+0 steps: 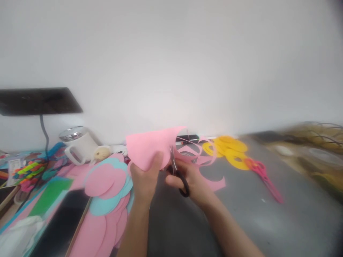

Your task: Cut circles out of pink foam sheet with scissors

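A sheet of pink paper (pixel 150 144) is held up in front of me by my left hand (pixel 147 175), its thumb pressed on the near face. My right hand (pixel 190 178) is closed round black-handled scissors (pixel 183 184), whose blades point up at the sheet's right edge. A curved cut strip hangs from that edge. Pink paper scraps (pixel 211 157) lie behind and beside my right hand. To the left is a pile of pink and light blue paper circles (pixel 107 182).
Yellow paper rings (pixel 227 148) and pink scissors (pixel 265 176) lie on the grey table (pixel 241 217) at right. A white mug (pixel 83 146) stands at back left, near a black tray (pixel 61 221). A wall rises behind the table.
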The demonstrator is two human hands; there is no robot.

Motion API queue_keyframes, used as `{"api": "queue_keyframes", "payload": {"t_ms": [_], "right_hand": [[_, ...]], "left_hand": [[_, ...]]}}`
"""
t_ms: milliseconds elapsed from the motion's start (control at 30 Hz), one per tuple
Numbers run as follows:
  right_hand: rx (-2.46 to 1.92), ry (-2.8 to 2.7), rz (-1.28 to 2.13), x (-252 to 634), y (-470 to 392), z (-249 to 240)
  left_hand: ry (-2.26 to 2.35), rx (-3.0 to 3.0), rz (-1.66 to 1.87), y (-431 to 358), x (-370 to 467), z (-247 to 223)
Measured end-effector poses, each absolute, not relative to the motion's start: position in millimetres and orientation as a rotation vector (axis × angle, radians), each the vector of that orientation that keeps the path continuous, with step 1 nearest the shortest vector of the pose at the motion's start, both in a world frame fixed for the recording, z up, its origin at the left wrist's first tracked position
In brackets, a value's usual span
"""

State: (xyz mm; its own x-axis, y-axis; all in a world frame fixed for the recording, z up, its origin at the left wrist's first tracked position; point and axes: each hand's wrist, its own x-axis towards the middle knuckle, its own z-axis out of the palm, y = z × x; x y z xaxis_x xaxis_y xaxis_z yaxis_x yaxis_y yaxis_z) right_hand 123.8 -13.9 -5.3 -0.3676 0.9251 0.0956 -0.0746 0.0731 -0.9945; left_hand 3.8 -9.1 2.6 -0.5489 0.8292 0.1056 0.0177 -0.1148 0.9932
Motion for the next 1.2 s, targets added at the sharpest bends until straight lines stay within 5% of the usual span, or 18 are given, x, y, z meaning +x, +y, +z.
{"api": "queue_keyframes", "payload": {"t_ms": [1200], "right_hand": [[-0.922, -1.498, 1.399, 125, -15, -2]], "left_hand": [[1.617, 0.857, 1.785, -16, 19, 8]]}}
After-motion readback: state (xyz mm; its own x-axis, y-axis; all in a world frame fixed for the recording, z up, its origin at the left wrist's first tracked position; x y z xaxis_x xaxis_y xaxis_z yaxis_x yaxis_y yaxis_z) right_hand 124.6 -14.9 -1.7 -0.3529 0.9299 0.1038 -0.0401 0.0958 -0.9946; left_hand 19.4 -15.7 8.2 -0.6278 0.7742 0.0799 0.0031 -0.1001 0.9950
